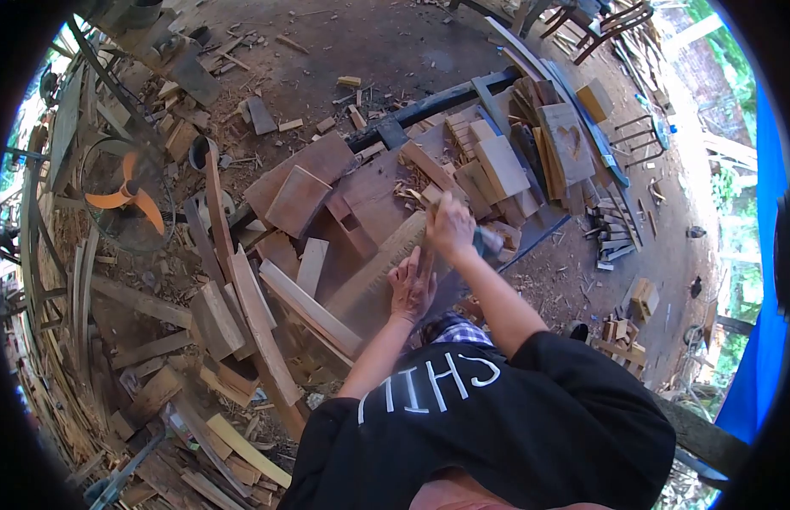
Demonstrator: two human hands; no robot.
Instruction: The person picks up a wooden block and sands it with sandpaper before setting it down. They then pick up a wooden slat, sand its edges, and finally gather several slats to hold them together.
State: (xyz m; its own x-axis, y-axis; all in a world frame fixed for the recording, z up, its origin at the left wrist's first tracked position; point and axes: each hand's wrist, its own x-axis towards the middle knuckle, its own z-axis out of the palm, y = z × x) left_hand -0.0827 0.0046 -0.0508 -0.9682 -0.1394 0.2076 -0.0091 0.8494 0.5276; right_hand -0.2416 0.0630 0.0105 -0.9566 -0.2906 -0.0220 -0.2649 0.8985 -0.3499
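Observation:
A long pale board [373, 272] with faint markings lies slantwise on the bench in front of me. My left hand [412, 287] is at its near right end, with the fingers curled round a narrow brown wooden piece [428, 246] that stands up between my hands. Just beyond it, my right hand [453, 228] is closed. What it grips is mostly hidden. A smeared greenish object [490, 241] shows at its right side, too blurred to name. A small wood block [431, 194] and some shavings [412, 183] lie just past my right hand.
Stacked wood blocks [502, 166] and a board with a heart shape [568, 143] stand at the bench's right. Brown boards [298, 200] lie at its left. A fan with orange blades [127, 197] stands far left. Scrap wood [216, 374] and chips cover the ground.

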